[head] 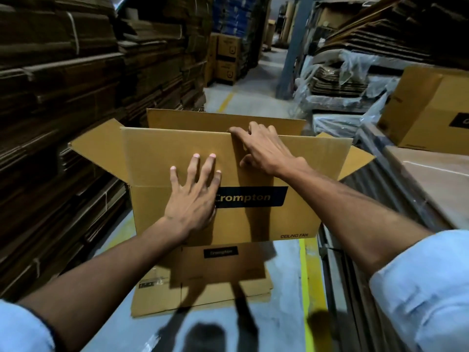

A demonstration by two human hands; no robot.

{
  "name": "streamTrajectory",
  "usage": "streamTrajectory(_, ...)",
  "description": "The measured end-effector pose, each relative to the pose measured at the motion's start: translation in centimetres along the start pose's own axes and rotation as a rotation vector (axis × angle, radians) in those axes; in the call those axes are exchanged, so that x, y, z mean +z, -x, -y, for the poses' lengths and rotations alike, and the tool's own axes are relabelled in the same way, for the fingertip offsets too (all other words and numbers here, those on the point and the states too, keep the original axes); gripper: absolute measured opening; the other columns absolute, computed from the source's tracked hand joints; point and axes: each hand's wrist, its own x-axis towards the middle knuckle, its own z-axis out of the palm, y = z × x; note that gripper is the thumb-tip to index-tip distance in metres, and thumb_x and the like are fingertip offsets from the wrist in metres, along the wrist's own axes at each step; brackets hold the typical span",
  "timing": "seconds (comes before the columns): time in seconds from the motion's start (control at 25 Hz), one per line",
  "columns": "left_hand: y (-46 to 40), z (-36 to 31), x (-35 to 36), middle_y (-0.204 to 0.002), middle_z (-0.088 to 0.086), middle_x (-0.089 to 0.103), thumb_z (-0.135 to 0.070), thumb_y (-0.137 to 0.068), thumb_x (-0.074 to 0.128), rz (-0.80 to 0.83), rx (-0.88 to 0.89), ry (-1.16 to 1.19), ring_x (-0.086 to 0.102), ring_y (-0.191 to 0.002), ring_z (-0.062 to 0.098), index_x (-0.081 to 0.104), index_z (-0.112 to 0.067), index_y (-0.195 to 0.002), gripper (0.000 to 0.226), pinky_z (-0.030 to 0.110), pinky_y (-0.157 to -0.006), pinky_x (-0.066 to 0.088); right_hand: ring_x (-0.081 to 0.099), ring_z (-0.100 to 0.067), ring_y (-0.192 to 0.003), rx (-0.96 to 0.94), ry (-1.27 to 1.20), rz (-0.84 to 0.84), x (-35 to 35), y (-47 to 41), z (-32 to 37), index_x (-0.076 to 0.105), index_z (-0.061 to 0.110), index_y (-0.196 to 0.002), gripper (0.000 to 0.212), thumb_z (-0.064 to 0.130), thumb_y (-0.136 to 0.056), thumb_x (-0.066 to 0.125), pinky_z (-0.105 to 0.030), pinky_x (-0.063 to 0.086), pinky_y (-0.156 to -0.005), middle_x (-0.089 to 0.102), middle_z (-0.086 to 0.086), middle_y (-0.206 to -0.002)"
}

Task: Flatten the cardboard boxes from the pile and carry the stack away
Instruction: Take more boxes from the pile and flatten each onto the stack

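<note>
My left hand (194, 199) lies flat, fingers spread, on the near side of the open Crompton box (266, 219); my right hand (264, 148) grips its near top flap edge. Box stands w/ flaps up, over a flattened box (203, 283) on the floor (279, 326).

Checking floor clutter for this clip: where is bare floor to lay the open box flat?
Bare grey floor runs ahead, between the left wall of stacked brown cardboard and the plastic-wrapped pallets. Under the open tan Crompton box, flattened tan boxes already occupy the floor.
</note>
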Motion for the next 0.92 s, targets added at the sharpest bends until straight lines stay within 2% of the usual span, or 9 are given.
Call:
streamTrajectory(0.08, 1.3, 0.8, 2.4, -0.16, 0.014, -0.029, -0.053, -0.094, 0.053, 0.028, -0.007, -0.002, -0.022, -0.148, 0.042, 0.004, -0.018, -0.158, 0.088, 0.075, -0.112, 0.013, 0.038, -0.02, -0.093, 0.007, -0.043, 0.031, 2.3, -0.2, 1.7, 0.027, 0.029, -0.151, 0.078, 0.026, -0.088, 0.073, -0.04, 0.033, -0.084, 0.045, -0.011, -0.112)
streamTrajectory(0.24, 3.9, 2.0, 11.1, -0.159, 0.014, -0.033, -0.051, -0.093, 0.056, 0.121, -0.056, 0.004, -0.023, -0.148, 0.042, 0.001, -0.019, -0.158, 0.091, 0.073, -0.114, 0.014, 0.04, -0.022, -0.098, 0.0, -0.173, 0.116, 11.3, -0.1, 5.5, 0.025, 0.032, -0.15, 0.079, 0.024, -0.088, 0.072, -0.04, 0.032, -0.083, 0.039, -0.007, -0.109)
streamTrajectory(0.44, 7.1, -0.5, 24.6, -0.155, 0.012, -0.041, -0.049, -0.095, 0.055, 0.211, -0.167, 0.08, -0.026, -0.148, 0.041, -0.011, -0.015, -0.158, 0.097, 0.071, -0.116, 0.008, 0.038, -0.025, -0.105, 0.003, -0.291, 0.194, 24.3, 1.5, 8.6, 0.026, 0.031, -0.152, 0.079, 0.024, -0.089, 0.072, -0.038, 0.027, -0.085, 0.042, -0.013, -0.123)
streamTrajectory(0.56, 9.7, -2.4, 33.0, -0.153, 0.011, -0.045, -0.048, -0.095, 0.054, 0.26, -0.217, 0.112, -0.028, -0.147, 0.041, -0.019, -0.016, -0.156, 0.1, 0.071, -0.116, 0.007, 0.033, -0.021, -0.102, -0.03, -0.313, 0.232, 32.6, 3.0, 10.3, 0.028, 0.03, -0.152, 0.078, 0.024, -0.088, 0.073, -0.038, 0.027, -0.086, 0.042, -0.015, -0.126)
streamTrajectory(0.68, 12.6, -3.8, 40.5, -0.152, 0.011, -0.047, -0.045, -0.094, 0.055, 0.312, -0.224, 0.124, -0.03, -0.146, 0.04, -0.019, -0.017, -0.156, 0.101, 0.071, -0.116, 0.006, 0.038, -0.024, -0.107, -0.054, -0.316, 0.271, 41.0, 4.5, 11.8, 0.029, 0.031, -0.15, 0.078, 0.025, -0.087, 0.074, -0.04, 0.031, -0.088, 0.042, -0.015, -0.125)
streamTrajectory(0.92, 15.5, -4.9, 51.4, -0.151, 0.01, -0.049, -0.043, -0.093, 0.055, 0.326, -0.221, 0.114, -0.034, -0.145, 0.037, -0.019, -0.018, -0.156, 0.1, 0.067, -0.118, 0.004, 0.039, -0.027, -0.114, -0.076, -0.382, 0.326, 52.8, 5.4, 13.0, 0.028, 0.035, -0.149, 0.077, 0.029, -0.087, 0.074, -0.049, 0.036, -0.095, 0.043, -0.012, -0.127)
